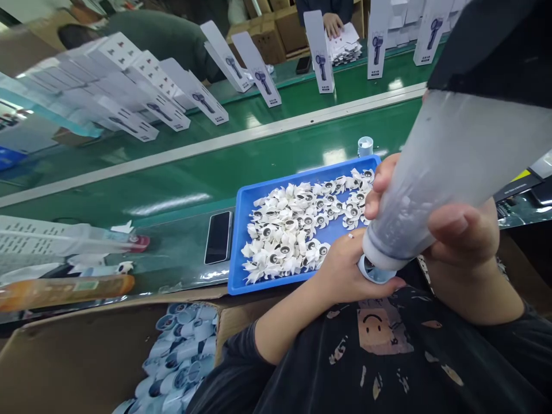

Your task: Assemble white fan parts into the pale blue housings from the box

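My right hand (470,241) is wrapped round a frosted, translucent bottle-like tube (448,167) with a wide black end (495,52) close to the camera. The tube tilts down to the left, and its white narrow end meets a light blue round housing (377,275). My left hand (345,267) holds that housing from below, fingers closed round it; the tube hides most of its inside. Just beyond lies a blue tray (233,270) with many small white fan wheels (280,230), dark in their centres. Another light blue housing (365,146) stands behind the tray.
A phone (218,237) lies left of the tray. Below it, a cardboard box (86,356) holds many light blue housings (185,345). White printed boxes (261,75) stand along the green bench (194,155). An orange bottle (86,290) lies at left. Across, a co-worker's hand (333,25) touches white paper.
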`<state>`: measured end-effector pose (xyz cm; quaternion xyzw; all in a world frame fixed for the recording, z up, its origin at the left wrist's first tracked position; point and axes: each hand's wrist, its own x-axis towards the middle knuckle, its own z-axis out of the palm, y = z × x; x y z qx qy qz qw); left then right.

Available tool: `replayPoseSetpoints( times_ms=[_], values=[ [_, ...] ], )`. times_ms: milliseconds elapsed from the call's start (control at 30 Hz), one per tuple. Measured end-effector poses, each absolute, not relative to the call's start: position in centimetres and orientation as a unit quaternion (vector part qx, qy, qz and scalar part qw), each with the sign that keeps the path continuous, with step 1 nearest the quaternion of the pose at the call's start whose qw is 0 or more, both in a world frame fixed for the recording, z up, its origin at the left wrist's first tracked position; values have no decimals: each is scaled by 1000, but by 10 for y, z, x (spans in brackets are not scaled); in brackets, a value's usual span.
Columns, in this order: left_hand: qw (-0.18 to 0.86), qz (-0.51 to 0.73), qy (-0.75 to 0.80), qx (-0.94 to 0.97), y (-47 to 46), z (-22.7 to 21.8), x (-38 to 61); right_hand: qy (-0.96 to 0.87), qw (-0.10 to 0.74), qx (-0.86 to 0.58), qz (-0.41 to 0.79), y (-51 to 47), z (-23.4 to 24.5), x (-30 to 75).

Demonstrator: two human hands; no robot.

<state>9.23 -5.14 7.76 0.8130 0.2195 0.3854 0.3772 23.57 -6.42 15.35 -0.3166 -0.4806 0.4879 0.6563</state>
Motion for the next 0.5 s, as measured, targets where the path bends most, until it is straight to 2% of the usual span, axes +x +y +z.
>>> replayPoseSetpoints(
  times_ms=[233,367,433,500],
  values=[
    [410,348,230,811,-53,80,89,-508,639,-319,481,-60,153,232],
    [462,224,296,806,-45,80,75,-477,686,-313,452,-60,151,250],
    [441,204,356,798,-36,70,56,-474,695,-348,414,-64,148,270],
    [382,257,434,774,-27,55,32,-509,652,-429,363,-69,141,291]
  ],
)
